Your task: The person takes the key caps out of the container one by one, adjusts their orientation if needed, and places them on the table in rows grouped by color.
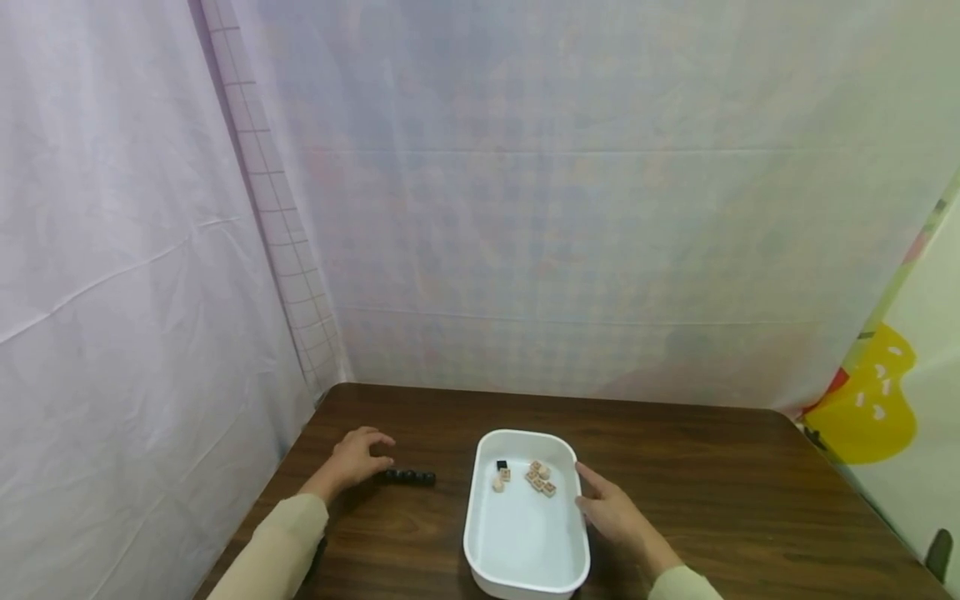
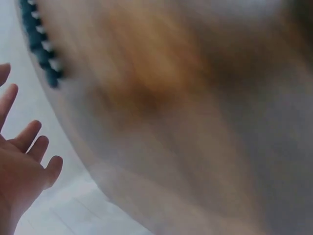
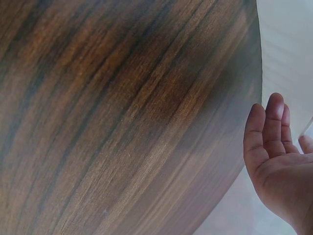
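A white oblong tray stands on the dark wooden table; several small tan cubes and one black cube lie at its far end. My right hand rests beside the tray's right rim with straight fingers, holding nothing. My left hand hovers over the table left of the tray, fingers loosely spread, just left of a short row of black beads. The same row of black beads shows blurred in the left wrist view.
White sheets hang close behind and to the left of the table. A yellow and red patterned cloth hangs at the right. The table's left edge runs near my left forearm.
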The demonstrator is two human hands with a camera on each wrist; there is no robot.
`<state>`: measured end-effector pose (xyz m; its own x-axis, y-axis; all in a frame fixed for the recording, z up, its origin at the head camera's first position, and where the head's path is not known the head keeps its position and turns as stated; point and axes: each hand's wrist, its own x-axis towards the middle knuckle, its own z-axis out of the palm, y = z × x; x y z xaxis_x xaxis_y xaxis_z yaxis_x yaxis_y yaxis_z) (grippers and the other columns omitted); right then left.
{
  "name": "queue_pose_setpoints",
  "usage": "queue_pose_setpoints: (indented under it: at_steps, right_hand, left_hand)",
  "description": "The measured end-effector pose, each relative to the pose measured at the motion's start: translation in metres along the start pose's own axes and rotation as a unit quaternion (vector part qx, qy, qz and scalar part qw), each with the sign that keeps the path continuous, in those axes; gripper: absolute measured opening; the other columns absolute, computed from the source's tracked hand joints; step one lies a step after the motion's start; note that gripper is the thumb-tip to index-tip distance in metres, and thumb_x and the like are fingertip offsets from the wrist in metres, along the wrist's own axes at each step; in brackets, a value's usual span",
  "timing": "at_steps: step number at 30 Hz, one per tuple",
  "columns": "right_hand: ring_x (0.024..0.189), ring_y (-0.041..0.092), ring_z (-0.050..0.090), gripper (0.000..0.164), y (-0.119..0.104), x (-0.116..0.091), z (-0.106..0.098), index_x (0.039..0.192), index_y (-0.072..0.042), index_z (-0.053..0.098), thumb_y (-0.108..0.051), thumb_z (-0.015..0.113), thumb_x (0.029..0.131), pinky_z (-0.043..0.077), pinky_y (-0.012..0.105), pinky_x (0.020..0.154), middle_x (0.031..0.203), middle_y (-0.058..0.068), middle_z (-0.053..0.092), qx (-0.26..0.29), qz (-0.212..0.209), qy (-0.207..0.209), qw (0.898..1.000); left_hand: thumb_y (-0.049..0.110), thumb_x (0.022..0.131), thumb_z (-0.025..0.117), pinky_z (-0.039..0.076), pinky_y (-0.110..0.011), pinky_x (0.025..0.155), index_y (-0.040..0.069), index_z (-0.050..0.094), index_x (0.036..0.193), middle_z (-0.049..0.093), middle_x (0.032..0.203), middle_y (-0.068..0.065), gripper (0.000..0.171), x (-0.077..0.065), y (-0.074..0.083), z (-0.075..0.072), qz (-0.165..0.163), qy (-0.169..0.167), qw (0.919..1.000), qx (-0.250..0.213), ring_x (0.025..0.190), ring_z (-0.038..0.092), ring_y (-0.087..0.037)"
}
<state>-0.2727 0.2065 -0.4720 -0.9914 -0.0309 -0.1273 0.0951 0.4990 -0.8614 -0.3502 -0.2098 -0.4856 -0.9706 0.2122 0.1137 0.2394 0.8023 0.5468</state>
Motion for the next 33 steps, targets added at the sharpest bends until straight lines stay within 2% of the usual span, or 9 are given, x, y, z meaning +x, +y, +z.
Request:
queue_pose_setpoints:
  at_steps: [5, 9, 14, 17, 21, 27, 30, 33]
  right_hand:
    - [0.088, 0.030, 0.066, 0.060, 0.001, 0.000, -0.001, 0.149, 0.003, 0.036, -0.002, 0.056, 0.093, 0.056, 0.048, 0.073, 0.111, 0.029, 0.064, 0.003, 0.009, -0.003, 1.000]
    - [0.087, 0.029, 0.066, 0.061, 0.000, -0.001, -0.001, 0.150, 0.003, 0.036, -0.002, 0.056, 0.093, 0.056, 0.047, 0.072, 0.110, 0.027, 0.064, 0.005, 0.011, -0.004, 1.000]
    - [0.085, 0.027, 0.065, 0.060, 0.000, -0.002, -0.001, 0.149, 0.004, 0.037, -0.002, 0.056, 0.092, 0.056, 0.044, 0.070, 0.108, 0.026, 0.065, 0.005, 0.006, 0.001, 1.000]
    - [0.082, 0.027, 0.065, 0.060, 0.001, -0.002, 0.000, 0.148, 0.005, 0.037, -0.001, 0.056, 0.091, 0.055, 0.042, 0.068, 0.106, 0.025, 0.065, 0.007, 0.001, 0.004, 1.000]
    - [0.084, 0.028, 0.065, 0.061, 0.001, -0.003, -0.001, 0.149, 0.005, 0.035, -0.002, 0.056, 0.091, 0.056, 0.041, 0.069, 0.109, 0.029, 0.064, 0.005, -0.002, -0.003, 1.000]
    - [0.086, 0.028, 0.066, 0.062, 0.006, -0.003, -0.002, 0.148, 0.007, 0.035, -0.003, 0.056, 0.091, 0.056, 0.039, 0.071, 0.112, 0.032, 0.063, 0.007, -0.015, -0.011, 1.000]
    - [0.083, 0.027, 0.066, 0.062, 0.006, -0.003, -0.002, 0.148, 0.008, 0.035, -0.003, 0.057, 0.091, 0.056, 0.038, 0.070, 0.109, 0.032, 0.063, 0.009, -0.024, -0.010, 1.000]
    - [0.087, 0.028, 0.066, 0.063, 0.003, -0.004, -0.003, 0.149, 0.005, 0.035, -0.005, 0.057, 0.091, 0.057, 0.042, 0.073, 0.114, 0.031, 0.062, 0.006, -0.009, -0.016, 1.000]
  left_hand:
    - [0.022, 0.093, 0.069, 0.025, -0.072, 0.104, 0.009, 0.070, 0.117, 0.049, 0.140, -0.027, 0.027, 0.016, 0.037, 0.008, 0.036, 0.005, 0.9991, -0.023, 0.131, 0.040, -0.049]
    - [0.026, 0.094, 0.068, 0.026, -0.070, 0.105, 0.011, 0.072, 0.116, 0.049, 0.141, -0.024, 0.027, 0.030, 0.068, 0.022, 0.070, 0.003, 0.9972, -0.028, 0.132, 0.040, -0.047]
    - [0.027, 0.094, 0.068, 0.026, -0.068, 0.106, 0.014, 0.073, 0.113, 0.047, 0.143, -0.024, 0.023, 0.040, 0.103, 0.043, 0.099, -0.018, 0.9943, -0.034, 0.134, 0.039, -0.045]
    - [0.025, 0.094, 0.068, 0.027, -0.066, 0.106, 0.014, 0.074, 0.112, 0.046, 0.144, -0.023, 0.022, 0.043, 0.119, 0.055, 0.103, -0.029, 0.9940, -0.023, 0.134, 0.039, -0.044]
    - [0.025, 0.094, 0.068, 0.031, -0.063, 0.105, 0.014, 0.075, 0.110, 0.049, 0.141, -0.022, 0.021, 0.048, 0.134, 0.070, 0.096, -0.039, 0.9944, 0.022, 0.132, 0.041, -0.042]
    - [0.025, 0.092, 0.071, 0.037, -0.053, 0.098, 0.018, 0.077, 0.105, 0.059, 0.124, -0.011, 0.016, 0.055, 0.151, 0.085, 0.052, -0.055, 0.9919, 0.103, 0.120, 0.049, -0.032]
    - [0.026, 0.091, 0.071, 0.038, -0.050, 0.096, 0.023, 0.078, 0.103, 0.061, 0.115, -0.005, 0.014, 0.059, 0.157, 0.091, 0.036, -0.053, 0.9858, 0.155, 0.113, 0.051, -0.028]
    - [0.026, 0.090, 0.071, 0.038, -0.050, 0.097, 0.026, 0.078, 0.103, 0.062, 0.113, -0.002, 0.015, 0.062, 0.161, 0.096, 0.032, -0.054, 0.9744, 0.216, 0.112, 0.051, -0.026]
